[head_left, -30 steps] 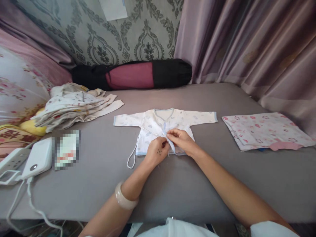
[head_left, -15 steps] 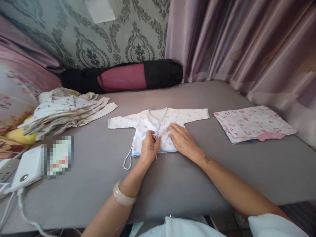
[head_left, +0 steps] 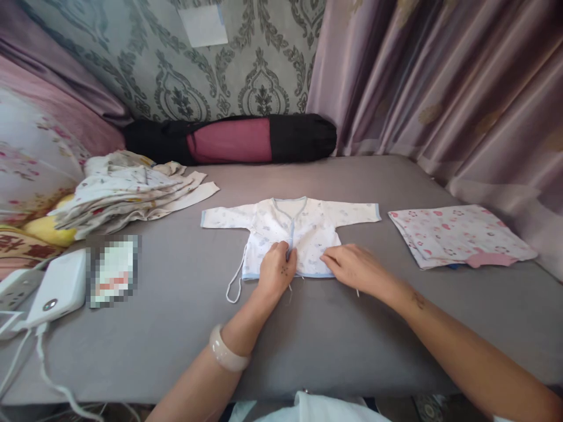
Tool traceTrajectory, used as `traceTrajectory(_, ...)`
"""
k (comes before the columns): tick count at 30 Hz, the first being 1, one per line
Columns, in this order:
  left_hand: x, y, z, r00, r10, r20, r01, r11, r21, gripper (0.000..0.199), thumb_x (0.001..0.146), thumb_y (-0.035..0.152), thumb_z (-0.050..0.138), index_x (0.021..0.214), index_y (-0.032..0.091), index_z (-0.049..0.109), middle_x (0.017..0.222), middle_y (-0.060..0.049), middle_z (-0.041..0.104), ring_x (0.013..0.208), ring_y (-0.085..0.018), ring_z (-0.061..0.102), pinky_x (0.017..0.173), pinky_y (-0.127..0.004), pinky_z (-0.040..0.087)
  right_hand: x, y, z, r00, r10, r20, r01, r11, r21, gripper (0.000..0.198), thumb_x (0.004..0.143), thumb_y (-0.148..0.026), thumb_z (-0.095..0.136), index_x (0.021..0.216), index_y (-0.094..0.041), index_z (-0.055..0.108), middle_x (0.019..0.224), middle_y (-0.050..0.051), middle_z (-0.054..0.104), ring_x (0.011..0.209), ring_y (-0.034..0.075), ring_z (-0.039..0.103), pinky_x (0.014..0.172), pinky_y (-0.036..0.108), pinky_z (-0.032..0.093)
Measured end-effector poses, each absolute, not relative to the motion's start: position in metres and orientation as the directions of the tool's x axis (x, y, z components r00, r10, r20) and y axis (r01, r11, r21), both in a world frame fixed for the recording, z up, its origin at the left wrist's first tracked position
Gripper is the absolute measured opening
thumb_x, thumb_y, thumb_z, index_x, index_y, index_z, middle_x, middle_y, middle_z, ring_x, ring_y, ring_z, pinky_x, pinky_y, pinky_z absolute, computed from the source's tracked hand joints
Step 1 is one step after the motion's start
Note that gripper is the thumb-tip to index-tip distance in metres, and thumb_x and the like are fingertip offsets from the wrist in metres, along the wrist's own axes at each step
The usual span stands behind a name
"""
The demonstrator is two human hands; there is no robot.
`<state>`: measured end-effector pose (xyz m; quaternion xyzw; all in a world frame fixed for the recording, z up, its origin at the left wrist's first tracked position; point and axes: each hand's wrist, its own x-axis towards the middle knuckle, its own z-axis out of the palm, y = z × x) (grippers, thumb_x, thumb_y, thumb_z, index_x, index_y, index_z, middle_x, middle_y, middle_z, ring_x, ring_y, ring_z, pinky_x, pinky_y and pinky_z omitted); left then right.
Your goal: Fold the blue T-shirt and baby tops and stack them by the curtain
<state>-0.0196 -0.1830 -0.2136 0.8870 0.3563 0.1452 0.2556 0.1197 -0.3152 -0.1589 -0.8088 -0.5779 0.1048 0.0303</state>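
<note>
A small white baby shirt point(head_left: 303, 234) with pale blue trim and a faint print lies face up, both sleeves spread out sideways. My left hand point(head_left: 278, 269) is closed on its front overlap, low at the middle, with thin tie ends showing beneath. At the lower right side of the shirt, my right hand point(head_left: 354, 266) has its thumb and fingers pinched together on the edge. A short white tie end point(head_left: 358, 293) pokes out below that hand; what else is in the pinch is hidden. A looped white tie point(head_left: 234, 287) hangs from the shirt's left side.
To the right lies a folded white cloth with pink print point(head_left: 461, 234). A pile of baby clothes point(head_left: 132, 187) sits at the left, near a white power bank point(head_left: 59, 287), cables and a blurred-out item point(head_left: 115, 272). A black and maroon bag point(head_left: 231, 140) runs along the wall.
My right hand has gone from lying flat on the shirt front to pinching at its lower right edge. My left hand stays on the front overlap. The view has shifted slightly.
</note>
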Motion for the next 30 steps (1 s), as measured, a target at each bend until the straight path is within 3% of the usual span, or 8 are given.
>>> traceTrajectory(5, -0.025, -0.183, -0.210, 0.700, 0.705, 0.109, 0.579, -0.651, 0.492, 0.018, 0.093, 0.030, 0.047, 0.081, 0.020, 0.056, 0.084, -0.005, 0.060, 0.080, -0.019, 0.058, 0.067, -0.027, 0.039, 0.136, -0.237, -0.150, 0.371, 0.929, 0.004, 0.895, -0.356, -0.269, 0.028, 0.091, -0.023, 0.041, 0.081, -0.018, 0.067, 0.087, 0.006, 0.070, 0.080, 0.015, 0.060, 0.066, 0.024, 0.033)
traceTrajectory(12, -0.027, -0.174, -0.208, 0.736, 0.671, 0.087, 0.594, -0.702, 0.394, 0.019, 0.091, 0.031, 0.049, 0.082, 0.019, 0.061, 0.087, -0.008, 0.063, 0.088, -0.022, 0.058, 0.079, -0.032, 0.040, 0.141, -0.157, -0.160, 0.525, 0.828, -0.196, 0.802, -0.558, -0.214, 0.022, 0.083, -0.023, 0.052, 0.092, -0.015, 0.070, 0.087, 0.010, 0.071, 0.073, 0.017, 0.062, 0.059, 0.025, 0.036)
traceTrajectory(17, -0.026, -0.171, -0.210, 0.721, 0.691, 0.051, 0.619, -0.675, 0.403, 0.013, 0.088, 0.032, 0.054, 0.085, 0.021, 0.061, 0.092, -0.006, 0.064, 0.093, -0.023, 0.057, 0.079, -0.034, 0.037, 0.147, -0.144, -0.164, 0.496, 0.812, -0.309, 0.822, -0.553, -0.133, 0.026, 0.076, -0.021, 0.059, 0.097, -0.013, 0.071, 0.087, 0.012, 0.072, 0.075, 0.020, 0.066, 0.058, 0.025, 0.041)
traceTrajectory(23, -0.026, -0.171, -0.217, 0.702, 0.708, 0.073, 0.623, -0.661, 0.419, 0.012, 0.087, 0.033, 0.055, 0.085, 0.022, 0.061, 0.093, -0.004, 0.064, 0.095, -0.024, 0.055, 0.079, -0.036, 0.033, 0.149, -0.144, -0.165, 0.463, 0.821, -0.334, 0.830, -0.534, -0.161, 0.026, 0.074, -0.019, 0.056, 0.093, -0.012, 0.073, 0.081, 0.012, 0.072, 0.072, 0.020, 0.067, 0.057, 0.025, 0.043)
traceTrajectory(25, -0.025, -0.170, -0.218, 0.700, 0.711, 0.067, 0.625, -0.656, 0.424, 0.012, 0.087, 0.033, 0.055, 0.086, 0.022, 0.060, 0.093, -0.004, 0.064, 0.095, -0.023, 0.055, 0.080, -0.036, 0.032, 0.149, -0.145, -0.168, 0.457, 0.835, -0.308, 0.838, -0.520, -0.165, 0.025, 0.074, -0.018, 0.055, 0.091, -0.014, 0.073, 0.082, 0.012, 0.072, 0.076, 0.022, 0.068, 0.060, 0.026, 0.044)
traceTrajectory(30, -0.025, -0.170, -0.217, 0.700, 0.712, 0.050, 0.630, -0.649, 0.426, 0.013, 0.086, 0.033, 0.055, 0.082, 0.021, 0.059, 0.093, -0.005, 0.063, 0.097, -0.024, 0.054, 0.080, -0.036, 0.031, 0.155, -0.147, -0.181, 0.527, 0.845, -0.086, 0.840, -0.534, -0.095, 0.028, 0.081, -0.019, 0.050, 0.098, -0.016, 0.072, 0.100, 0.015, 0.071, 0.098, 0.026, 0.066, 0.076, 0.030, 0.046)
